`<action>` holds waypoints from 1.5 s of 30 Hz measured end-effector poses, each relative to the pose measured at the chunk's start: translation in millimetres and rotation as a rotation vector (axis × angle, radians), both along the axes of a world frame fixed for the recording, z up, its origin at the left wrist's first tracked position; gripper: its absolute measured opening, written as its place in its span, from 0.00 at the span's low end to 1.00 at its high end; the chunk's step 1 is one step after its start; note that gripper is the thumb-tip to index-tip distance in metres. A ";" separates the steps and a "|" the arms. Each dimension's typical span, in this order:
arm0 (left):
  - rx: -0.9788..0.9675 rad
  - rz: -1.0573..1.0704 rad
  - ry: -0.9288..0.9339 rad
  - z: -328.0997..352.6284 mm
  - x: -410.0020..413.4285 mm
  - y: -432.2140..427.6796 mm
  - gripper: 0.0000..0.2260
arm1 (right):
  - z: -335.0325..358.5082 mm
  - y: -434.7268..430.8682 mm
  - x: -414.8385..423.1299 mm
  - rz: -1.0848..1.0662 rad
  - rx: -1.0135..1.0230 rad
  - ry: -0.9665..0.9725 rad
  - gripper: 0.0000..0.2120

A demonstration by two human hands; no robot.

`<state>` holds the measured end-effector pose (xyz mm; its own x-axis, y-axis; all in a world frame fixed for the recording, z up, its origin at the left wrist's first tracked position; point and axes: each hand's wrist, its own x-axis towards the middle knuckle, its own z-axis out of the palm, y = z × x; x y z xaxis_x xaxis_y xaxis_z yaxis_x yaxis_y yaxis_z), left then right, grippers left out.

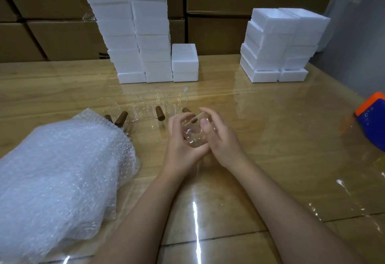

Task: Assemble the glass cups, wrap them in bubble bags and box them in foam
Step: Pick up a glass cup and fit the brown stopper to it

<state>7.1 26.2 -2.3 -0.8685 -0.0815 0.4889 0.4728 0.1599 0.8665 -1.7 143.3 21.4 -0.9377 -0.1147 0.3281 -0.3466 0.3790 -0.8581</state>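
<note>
Two bare forearms reach in from 6 o'clock over a glossy table (270, 159), both hands wrapped round one small clear cup (194, 139) at centre frame. The left hand (180, 138) cradles it from 9 o'clock, fingers curled beneath. The right hand (218, 138) grips it from 3 o'clock, thumb laid over the top. The cup appears tipped, rounded base toward the person and mouth toward 12 o'clock, so its long axis runs roughly 6 to 12.

A heap of bubble bags (62, 170) lies at 9 o'clock, near the left hand but apart from it, which makes that hand the closer one for bagging. Just beyond the fingertips, from 12 round to 10 o'clock, stands a row of handled glasses (153, 105), brown handles pointing back toward the person. The nearest sits directly past the held cup, so fitting the pieces together would likely need only a short push forward.

Farther off, foam boxes (135, 34) rise in stacks at 11 and 1 o'clock before a wall of cartons (229, 30). A blue-and-orange thing (373, 118) is cut off at 3 o'clock.

The palms hide most of the cup. A pale straight edge at its far rim cannot be identified. The row of glasses is hard to count, as its leftmost part sits behind the bags.
</note>
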 end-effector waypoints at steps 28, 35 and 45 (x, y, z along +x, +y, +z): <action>1.026 -0.597 -0.590 16.2 -5.6 -27.1 0.42 | -10.6 -1.9 -1.3 -0.186 0.224 0.358 0.29; 1.111 -0.571 -0.512 17.7 -7.9 -36.4 0.43 | -15.3 -13.6 3.1 -0.098 0.239 0.393 0.28; 0.871 -0.572 -0.610 20.3 -4.3 -22.1 0.42 | -9.9 -8.5 6.7 -0.105 0.219 0.483 0.27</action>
<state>2.8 4.1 18.1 -0.9556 0.2918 -0.0414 -0.2397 -0.6878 0.6852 5.0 134.8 11.5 -0.6958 -0.1425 0.7039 -0.6330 0.5849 -0.5072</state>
